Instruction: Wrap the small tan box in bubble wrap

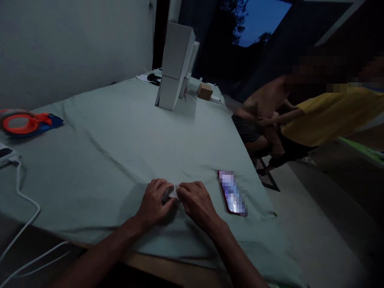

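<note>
Low over the near part of the cloth, my left hand (155, 200) curls around a small dark object (167, 194), mostly hidden by the fingers. A bit of pale, shiny, crinkled plastic (173, 191) shows between the two hands. My right hand (196, 199) is closed, its fingertips pinching the end of that plastic. Whether the plastic is a wrapper around the dark object I cannot tell. To the right of my right hand lies a phone (232, 193) with a lit screen and a red edge.
Pale green cloth (120, 140) covers the table. Tall white boxes (175, 60) and a small brown box (205, 91) stand toward the back. An orange and blue item (30, 122) lies at left, above a white cable (28, 200). People (327, 120) sit at right.
</note>
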A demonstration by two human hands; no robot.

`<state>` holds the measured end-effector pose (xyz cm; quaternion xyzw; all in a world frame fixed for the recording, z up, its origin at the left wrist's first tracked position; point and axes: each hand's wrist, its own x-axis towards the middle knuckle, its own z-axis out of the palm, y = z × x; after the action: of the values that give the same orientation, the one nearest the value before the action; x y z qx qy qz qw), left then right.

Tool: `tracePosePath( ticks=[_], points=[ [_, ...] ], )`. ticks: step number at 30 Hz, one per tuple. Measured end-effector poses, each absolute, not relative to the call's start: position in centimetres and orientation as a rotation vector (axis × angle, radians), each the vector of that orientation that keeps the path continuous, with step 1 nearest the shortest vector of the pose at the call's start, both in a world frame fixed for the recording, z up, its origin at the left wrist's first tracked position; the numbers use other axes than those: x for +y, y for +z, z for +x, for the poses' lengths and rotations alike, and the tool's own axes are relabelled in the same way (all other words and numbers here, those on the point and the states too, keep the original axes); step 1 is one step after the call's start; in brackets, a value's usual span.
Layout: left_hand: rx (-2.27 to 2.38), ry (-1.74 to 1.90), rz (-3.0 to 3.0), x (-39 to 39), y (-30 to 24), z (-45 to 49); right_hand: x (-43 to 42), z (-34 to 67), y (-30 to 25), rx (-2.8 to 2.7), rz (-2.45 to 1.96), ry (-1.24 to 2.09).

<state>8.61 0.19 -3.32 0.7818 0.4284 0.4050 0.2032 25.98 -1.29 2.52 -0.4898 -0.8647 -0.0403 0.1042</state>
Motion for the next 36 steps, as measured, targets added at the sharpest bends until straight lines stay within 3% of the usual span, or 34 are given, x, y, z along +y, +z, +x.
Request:
tracePosePath(
  ticks=[17, 36],
  points=[
    [1.166, 1.154, 2.328, 0.2, -2.9, 8.5, -2.8, 26.1, 1.1, -2.457, -1.382, -0.267],
    [1.168, 1.190, 2.329, 0.0, -3.5, 8.6, -3.2, 25.1, 0.9, -2.359, -1.312, -0.136]
  ],
)
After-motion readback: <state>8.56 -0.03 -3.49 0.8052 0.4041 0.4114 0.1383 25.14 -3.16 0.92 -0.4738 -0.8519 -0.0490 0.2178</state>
